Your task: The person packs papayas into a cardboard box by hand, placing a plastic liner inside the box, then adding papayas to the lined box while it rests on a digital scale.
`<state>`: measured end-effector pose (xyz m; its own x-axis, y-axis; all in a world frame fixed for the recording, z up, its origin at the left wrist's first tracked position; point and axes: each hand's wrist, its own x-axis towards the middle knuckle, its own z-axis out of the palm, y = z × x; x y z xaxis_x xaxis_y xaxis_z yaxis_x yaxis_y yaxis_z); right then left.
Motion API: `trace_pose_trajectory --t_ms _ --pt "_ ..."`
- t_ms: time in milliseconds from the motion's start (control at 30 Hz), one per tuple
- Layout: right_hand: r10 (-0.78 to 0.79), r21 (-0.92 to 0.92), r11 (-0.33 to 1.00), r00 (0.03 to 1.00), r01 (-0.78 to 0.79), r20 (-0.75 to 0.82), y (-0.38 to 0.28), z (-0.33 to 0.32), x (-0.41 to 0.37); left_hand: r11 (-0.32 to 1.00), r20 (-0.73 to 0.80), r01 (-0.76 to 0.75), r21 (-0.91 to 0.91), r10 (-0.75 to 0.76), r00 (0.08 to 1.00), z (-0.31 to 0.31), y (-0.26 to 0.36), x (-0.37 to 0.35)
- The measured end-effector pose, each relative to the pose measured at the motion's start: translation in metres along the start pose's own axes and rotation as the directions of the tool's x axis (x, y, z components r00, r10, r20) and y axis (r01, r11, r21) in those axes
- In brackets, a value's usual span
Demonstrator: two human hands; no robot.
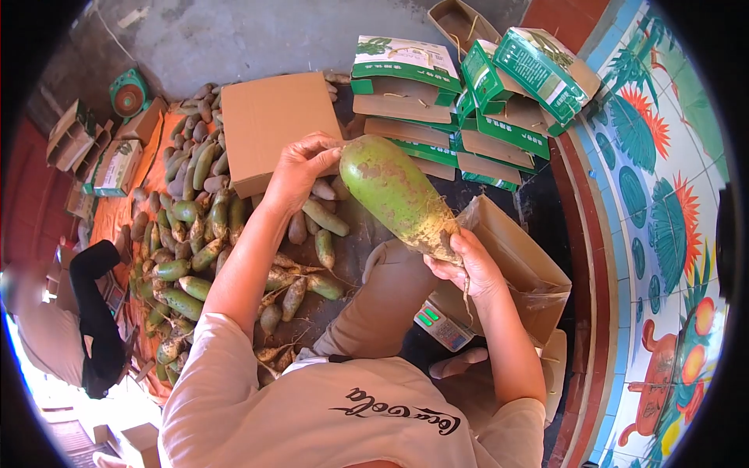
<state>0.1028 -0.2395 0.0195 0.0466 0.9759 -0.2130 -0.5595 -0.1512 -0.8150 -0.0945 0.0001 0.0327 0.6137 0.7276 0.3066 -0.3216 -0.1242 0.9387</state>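
Observation:
A large green radish (394, 187) with a pale, soil-marked root end is held up in front of my chest, tilted down to the right. My right hand (468, 265) grips its root end, and a thin root hangs below the fingers. At the upper left end, my left hand (308, 168) has its thumb and fingers pinched together at the radish's top. Behind my left hand lies a closed brown carton (277, 125). Below the radish are my bent knee and a digital scale (443, 324) with a lit green display.
Many radishes (183, 273) cover an orange sheet at left. Green and white cartons (406, 62) are stacked at the back right. An open brown box (519, 249) stands beside my right hand. Another person (97, 320) is at far left. A painted tile wall (632, 195) borders the right.

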Motion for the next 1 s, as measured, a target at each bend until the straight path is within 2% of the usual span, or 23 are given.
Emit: trace_pose_trajectory --t_ms 100,300,333,400,500,567,600,633,667,733,767,867,1000 --pt "0.021 -0.034 0.999 0.998 -0.019 0.052 -0.007 -0.006 0.000 0.998 -0.033 -0.007 0.068 0.009 0.999 0.008 0.000 0.006" --pt "-0.114 -0.254 0.963 0.991 0.094 -0.064 -0.016 0.000 0.003 0.884 -0.048 0.014 0.467 0.010 0.999 0.013 -0.017 0.027" --pt "-0.147 -0.296 0.949 0.984 0.113 -0.096 -0.014 -0.001 0.005 0.808 -0.067 -0.013 0.589 0.065 0.996 0.014 -0.020 0.029" --pt "-0.100 -0.177 0.981 0.992 0.086 -0.075 -0.016 -0.003 0.006 0.605 -0.084 -0.047 0.795 0.186 0.979 0.014 -0.025 0.034" --pt "-0.029 0.041 0.999 0.999 0.030 -0.039 -0.015 -0.012 0.019 0.644 -0.173 0.131 0.754 0.002 0.985 0.006 -0.032 0.040" --pt "-0.002 0.174 0.985 1.000 0.005 -0.019 -0.015 -0.012 0.029 0.866 -0.148 0.277 0.417 -0.236 0.960 0.015 -0.042 0.032" --pt "-0.008 0.240 0.971 1.000 0.007 0.002 -0.015 -0.010 0.035 0.908 -0.099 0.357 0.220 -0.343 0.934 0.022 -0.044 0.025" --pt "-0.016 0.303 0.953 1.000 0.009 0.021 -0.015 -0.009 0.040 0.910 0.035 0.395 0.126 -0.402 0.915 0.030 -0.040 0.017" --pt "-0.027 0.365 0.931 0.999 0.010 0.039 -0.015 -0.007 0.045 0.897 0.174 0.440 0.036 -0.439 0.881 0.040 -0.035 0.009" --pt "-0.019 0.395 0.919 0.999 -0.003 0.051 -0.016 -0.002 0.050 0.858 0.305 0.491 -0.150 -0.432 0.849 0.063 -0.027 -0.005" --pt "-0.016 0.404 0.915 0.998 -0.009 0.057 -0.014 -0.003 0.053 0.859 0.376 0.487 -0.157 -0.404 0.834 0.070 -0.022 -0.008" --pt "-0.014 0.395 0.919 1.000 0.003 0.024 -0.012 -0.002 0.056 0.865 0.361 0.502 -0.015 -0.463 0.809 0.073 -0.023 -0.003" --pt "-0.035 0.309 0.950 0.998 0.046 -0.043 -0.012 -0.002 0.057 0.818 0.393 0.572 -0.068 -0.505 0.769 0.070 -0.025 0.001"
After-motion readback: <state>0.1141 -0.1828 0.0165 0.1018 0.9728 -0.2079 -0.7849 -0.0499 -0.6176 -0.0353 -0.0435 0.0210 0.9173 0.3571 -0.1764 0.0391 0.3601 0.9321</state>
